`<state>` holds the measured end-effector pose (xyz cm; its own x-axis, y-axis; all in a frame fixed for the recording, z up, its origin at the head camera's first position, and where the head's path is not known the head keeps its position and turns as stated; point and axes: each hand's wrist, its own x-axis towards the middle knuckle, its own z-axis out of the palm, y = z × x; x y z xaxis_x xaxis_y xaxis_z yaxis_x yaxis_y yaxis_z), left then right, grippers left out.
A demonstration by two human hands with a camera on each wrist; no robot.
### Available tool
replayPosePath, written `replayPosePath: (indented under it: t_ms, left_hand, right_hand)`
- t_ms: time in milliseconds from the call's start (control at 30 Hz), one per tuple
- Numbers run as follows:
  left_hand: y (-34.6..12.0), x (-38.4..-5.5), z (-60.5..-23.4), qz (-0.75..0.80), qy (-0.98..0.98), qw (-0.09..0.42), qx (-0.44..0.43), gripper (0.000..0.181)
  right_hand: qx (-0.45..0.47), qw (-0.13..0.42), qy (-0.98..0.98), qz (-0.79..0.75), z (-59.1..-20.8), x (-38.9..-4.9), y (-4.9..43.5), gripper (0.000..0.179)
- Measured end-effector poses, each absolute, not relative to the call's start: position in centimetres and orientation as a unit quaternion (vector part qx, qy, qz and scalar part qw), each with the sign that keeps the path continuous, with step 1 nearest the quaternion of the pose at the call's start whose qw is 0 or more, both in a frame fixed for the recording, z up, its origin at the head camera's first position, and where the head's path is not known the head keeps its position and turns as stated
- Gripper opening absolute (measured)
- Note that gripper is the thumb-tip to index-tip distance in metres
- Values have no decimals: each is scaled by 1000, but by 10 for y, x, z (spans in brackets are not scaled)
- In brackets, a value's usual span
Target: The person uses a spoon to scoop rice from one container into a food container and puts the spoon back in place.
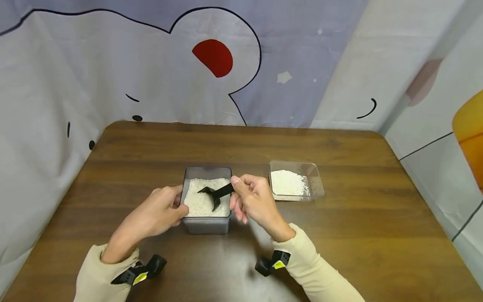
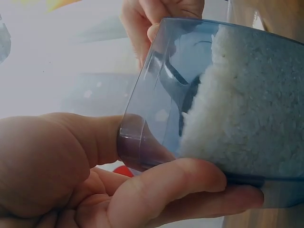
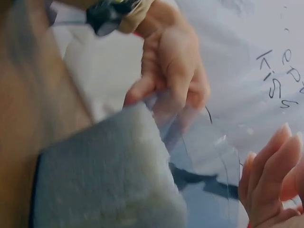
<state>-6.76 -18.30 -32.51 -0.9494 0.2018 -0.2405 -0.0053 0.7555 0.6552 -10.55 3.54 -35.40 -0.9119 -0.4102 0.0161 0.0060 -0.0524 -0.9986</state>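
A deep see-through grey container (image 1: 207, 226) of white rice (image 1: 198, 203) stands on the table. My left hand (image 1: 158, 212) grips its left side, thumb at the near left corner. In the left wrist view, fingers (image 2: 166, 185) lie against the container's wall. My right hand (image 1: 258, 203) pinches the handle of a black scoop (image 1: 225, 190) over the container's right rim. The scoop's head rests on or in the rice; how deep it sits I cannot tell. The right wrist view shows the scoop (image 3: 202, 179) through the clear wall.
To the right of the grey container, a shallow clear tray (image 1: 315, 182) holds a smaller heap of white rice (image 1: 288, 183). Both stand on a brown wooden table (image 1: 358, 201). Behind it hangs a printed cloth (image 1: 294, 63), and a yellow-orange shape (image 1: 471, 134) shows at the right edge.
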Motion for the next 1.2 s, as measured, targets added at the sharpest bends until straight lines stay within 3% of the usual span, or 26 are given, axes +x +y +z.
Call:
replayPosePath:
  t_ms: [267,733,1200]
  left_hand:
    - [-184,-66,-326,344,926,137,66,7]
    - [-184,-65,-325,354,922,139,71,3]
    - [-185,-65,-325,350,924,135,73,3]
  right_hand:
    - [-71,155,604,-779,-363,-103,31,31]
    - [28,188,519,-833,-360,-117,41,20]
    - [63,212,491,-843,-365,-131,51,17]
